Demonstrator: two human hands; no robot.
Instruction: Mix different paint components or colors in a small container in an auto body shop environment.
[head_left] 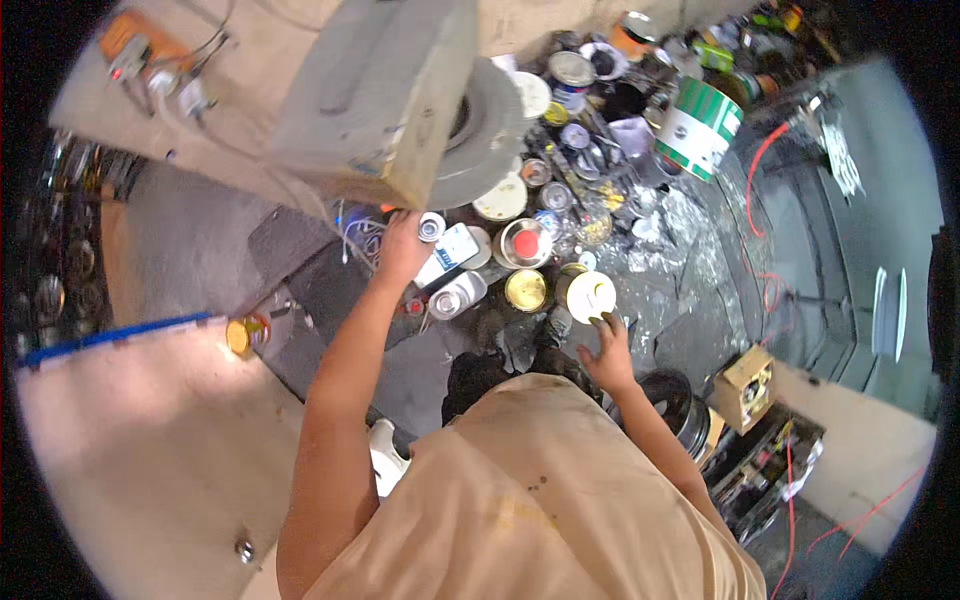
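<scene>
Across the cluttered floor [405,358], a large green-and-white tin [698,128] lies tilted beyond a red-capped metal can [525,243]. The pale-topped tin [591,297] stands nearer, apparently reached but not yet lifted, the right hand [608,354] spread loosely at its rim; the left hand [404,250] curls beside a small white-topped bottle [431,227], its grip unclear, and whether anything has been poured cannot be told.

We see a green-and-white banded can [698,130], a yellow tin [526,290] and a silvery can [507,243] with a red cap [525,244]. Our shirt [530,480] is beige with dark specks; the round lid [588,299] beside it looks cream-white.
</scene>
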